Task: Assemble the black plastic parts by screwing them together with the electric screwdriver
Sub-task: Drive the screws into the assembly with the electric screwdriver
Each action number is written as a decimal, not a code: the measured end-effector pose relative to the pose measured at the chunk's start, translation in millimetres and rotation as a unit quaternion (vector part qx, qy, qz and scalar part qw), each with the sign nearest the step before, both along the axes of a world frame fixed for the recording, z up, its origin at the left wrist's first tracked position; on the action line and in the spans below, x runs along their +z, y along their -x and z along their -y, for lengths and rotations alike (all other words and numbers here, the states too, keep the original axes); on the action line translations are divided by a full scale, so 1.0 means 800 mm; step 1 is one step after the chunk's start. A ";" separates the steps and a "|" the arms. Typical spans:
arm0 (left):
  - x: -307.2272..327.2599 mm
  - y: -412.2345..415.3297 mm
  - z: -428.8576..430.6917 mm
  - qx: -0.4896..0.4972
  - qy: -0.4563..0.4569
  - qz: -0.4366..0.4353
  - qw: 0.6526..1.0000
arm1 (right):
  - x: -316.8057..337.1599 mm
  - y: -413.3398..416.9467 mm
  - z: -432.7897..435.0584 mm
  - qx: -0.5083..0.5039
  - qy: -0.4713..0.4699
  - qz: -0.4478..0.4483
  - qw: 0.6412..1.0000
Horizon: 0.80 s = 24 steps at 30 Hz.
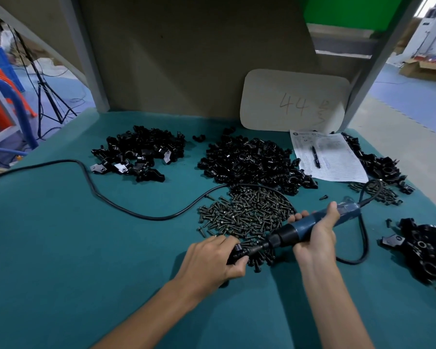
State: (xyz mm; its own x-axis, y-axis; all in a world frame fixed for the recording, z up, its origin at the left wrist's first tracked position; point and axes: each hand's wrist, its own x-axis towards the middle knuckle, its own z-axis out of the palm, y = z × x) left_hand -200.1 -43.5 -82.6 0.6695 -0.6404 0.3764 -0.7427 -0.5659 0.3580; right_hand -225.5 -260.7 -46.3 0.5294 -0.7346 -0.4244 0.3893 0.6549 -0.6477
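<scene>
Black plastic part (237, 253) gripped in left hand (213, 260), just below screw pile (244, 212), braced vs torque. Right hand (315, 235) wraps electric screwdriver (312, 225), bit angled into part, prob. driving a screw.

Black plastic part (238, 251): mostly hidden under left hand (212, 260), shape unclear. Electric screwdriver (296, 229): bit tip not visible, barrel partly covered by right hand (317, 234). Parts pile (428, 258) at right: blurred, cut by frame edge. Paper form (337, 159): print illegible
</scene>
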 end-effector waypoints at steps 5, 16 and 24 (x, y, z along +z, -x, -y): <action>-0.004 -0.002 -0.001 0.011 -0.034 -0.017 0.999 | 0.008 -0.003 0.006 -0.008 -0.011 0.002 1.000; -0.005 -0.006 -0.002 0.013 -0.063 -0.037 0.997 | 0.008 -0.004 -0.001 0.010 0.022 0.017 1.000; -0.013 -0.008 -0.001 0.028 -0.066 -0.007 0.997 | 0.012 -0.008 -0.011 0.018 0.017 0.077 0.997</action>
